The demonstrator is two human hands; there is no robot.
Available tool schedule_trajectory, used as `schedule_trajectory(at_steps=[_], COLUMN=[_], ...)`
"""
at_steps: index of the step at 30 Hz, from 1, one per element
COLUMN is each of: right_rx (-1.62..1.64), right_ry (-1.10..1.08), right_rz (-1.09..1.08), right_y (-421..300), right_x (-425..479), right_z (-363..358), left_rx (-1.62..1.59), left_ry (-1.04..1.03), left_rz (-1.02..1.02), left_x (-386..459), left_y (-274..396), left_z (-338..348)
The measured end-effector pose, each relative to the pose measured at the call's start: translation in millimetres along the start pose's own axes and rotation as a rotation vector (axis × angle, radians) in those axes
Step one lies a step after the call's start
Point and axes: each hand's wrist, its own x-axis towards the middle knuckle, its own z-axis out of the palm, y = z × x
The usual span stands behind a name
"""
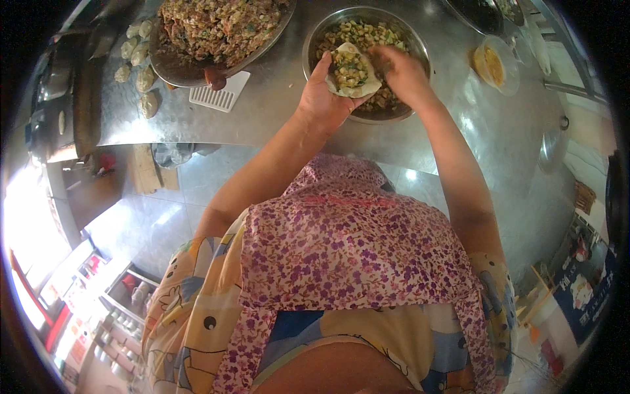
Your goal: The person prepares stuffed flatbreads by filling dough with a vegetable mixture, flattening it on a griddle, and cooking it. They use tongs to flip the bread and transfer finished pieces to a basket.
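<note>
My left hand [327, 101] holds a round dough wrapper [362, 89] from below, its thumb over the near-left rim. Chopped vegetable filling [350, 69] lies heaped on the wrapper. Just right of it, my right hand [403, 74] is slightly blurred, with its fingertips near the wrapper's edge; whether they hold anything does not show. Both hands are above a steel bowl [424, 54] of diced filling. At the upper left, a large metal basin [184, 81] is piled with a minced filling mixture [221, 29].
Several filled dough pieces [145, 79] sit left of the basin on the steel table [256, 115]. A white slotted plastic piece [221, 93] lies partly beneath the basin. To the right stand a clear plastic tub [507, 74] with yellow contents and a dark pan [480, 15].
</note>
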Motion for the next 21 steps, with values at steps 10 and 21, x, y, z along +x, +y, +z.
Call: schedule_trajectory(at_steps=[10,21], right_rx=[0.189,1.118], right_ry=[-0.095,-0.086], right_rz=[0.06,0.611], right_y=[17.3,14.4], right_x=[1.9,18.3], right_z=[11.9,8.2], left_rx=[-0.028,-0.098], left_ry=[-0.011,0.011], left_rz=[0.007,0.003], left_x=[-0.9,-22.9], left_y=[12.3,18.1], left_z=[-15.6,-13.8])
